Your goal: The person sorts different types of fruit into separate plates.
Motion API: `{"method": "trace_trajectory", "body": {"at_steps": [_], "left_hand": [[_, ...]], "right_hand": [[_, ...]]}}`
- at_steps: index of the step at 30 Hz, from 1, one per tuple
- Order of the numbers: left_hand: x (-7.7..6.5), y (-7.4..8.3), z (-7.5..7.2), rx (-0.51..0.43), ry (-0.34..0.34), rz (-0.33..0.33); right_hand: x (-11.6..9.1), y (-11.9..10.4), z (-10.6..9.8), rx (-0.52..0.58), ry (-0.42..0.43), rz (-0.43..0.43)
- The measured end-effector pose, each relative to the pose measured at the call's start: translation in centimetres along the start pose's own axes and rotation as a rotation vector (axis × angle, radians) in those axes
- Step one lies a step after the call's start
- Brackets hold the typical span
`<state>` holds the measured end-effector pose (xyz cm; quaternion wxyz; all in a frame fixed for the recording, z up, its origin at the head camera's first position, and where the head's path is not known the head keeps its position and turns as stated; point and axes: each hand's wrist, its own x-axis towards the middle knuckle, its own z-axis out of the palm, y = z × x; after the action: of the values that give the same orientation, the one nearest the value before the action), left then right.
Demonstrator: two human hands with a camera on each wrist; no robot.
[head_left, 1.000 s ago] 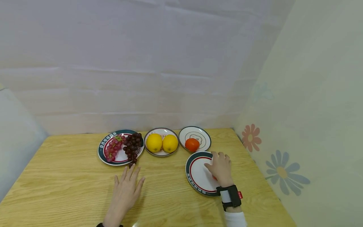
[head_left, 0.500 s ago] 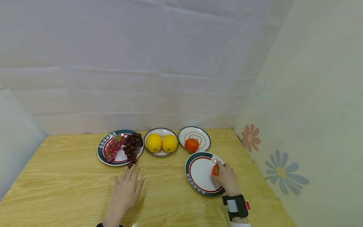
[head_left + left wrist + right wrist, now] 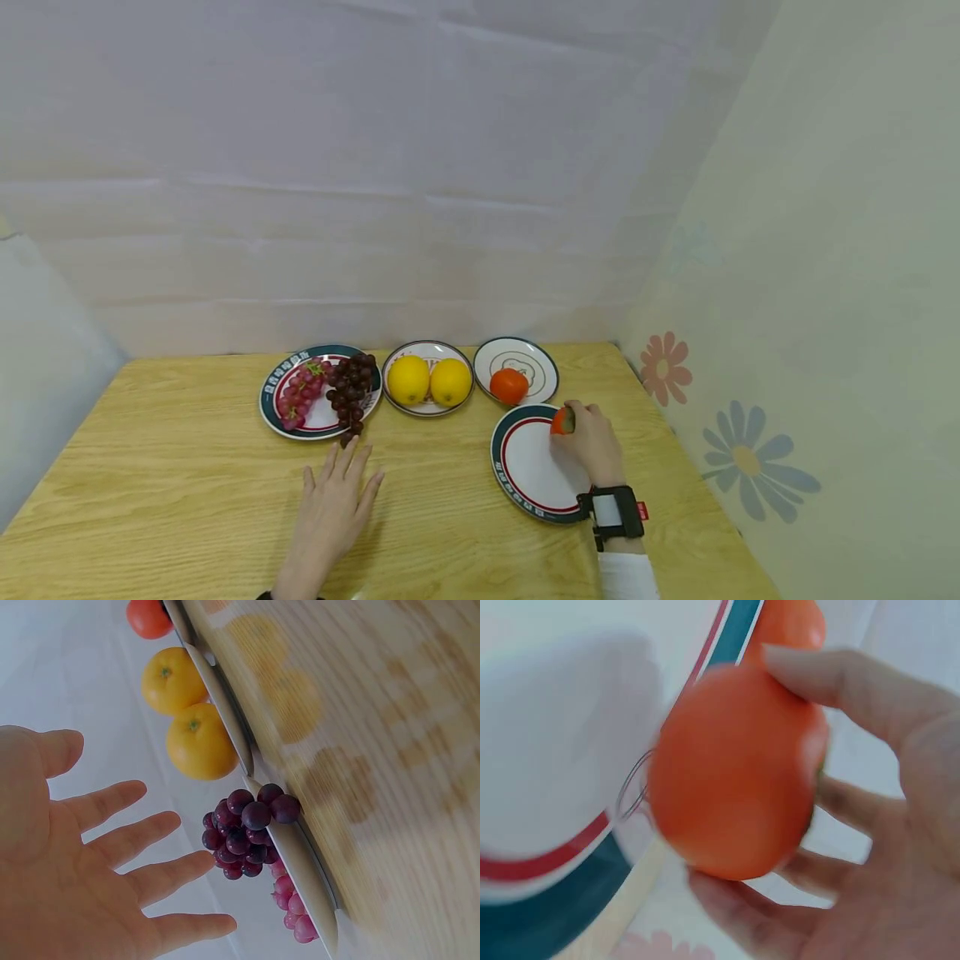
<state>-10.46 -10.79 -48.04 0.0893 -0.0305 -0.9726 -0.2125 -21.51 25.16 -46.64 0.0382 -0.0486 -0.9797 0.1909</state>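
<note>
My right hand (image 3: pixel 596 446) grips an orange-red persimmon (image 3: pixel 558 421) with a green calyx, above the upper right of a large plate (image 3: pixel 531 467) with a teal rim. In the right wrist view, thumb and fingers curl round the persimmon (image 3: pixel 735 772), whose smooth face shows. Flat and spread, my left hand (image 3: pixel 330 508) holds nothing; it lies just in front of dark purple grapes (image 3: pixel 349 392). The left wrist view shows its fingers (image 3: pixel 139 838) straight and apart. A second persimmon (image 3: pixel 509 387) sits on a small plate (image 3: pixel 543 367) behind the large one.
Pink grapes (image 3: pixel 302 392) share an oval teal-rimmed plate (image 3: pixel 273 412) with the dark ones, which hang over its edge. Two yellow oranges (image 3: pixel 408 380) fill a small plate (image 3: pixel 428 408) in the middle. A wall with flower prints (image 3: pixel 746 458) borders the wooden table (image 3: pixel 172 475) at right.
My right hand has closed round the persimmon on the large plate, then lifted it and moved it toward the back. The left hand has stayed in place.
</note>
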Motion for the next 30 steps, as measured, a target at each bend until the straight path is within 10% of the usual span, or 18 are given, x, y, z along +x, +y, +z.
{"method": "trace_trajectory", "body": {"at_steps": [15,30], "left_hand": [[-0.2,-0.1,0.2,-0.009,0.014,0.001],[-0.1,0.1,0.0,-0.001,-0.008,-0.003]], "right_hand": [[7.0,-2.0,2.2,0.035,0.078,-0.009],[9.1,-2.0,3.4,-0.046,-0.049,-0.1]]}}
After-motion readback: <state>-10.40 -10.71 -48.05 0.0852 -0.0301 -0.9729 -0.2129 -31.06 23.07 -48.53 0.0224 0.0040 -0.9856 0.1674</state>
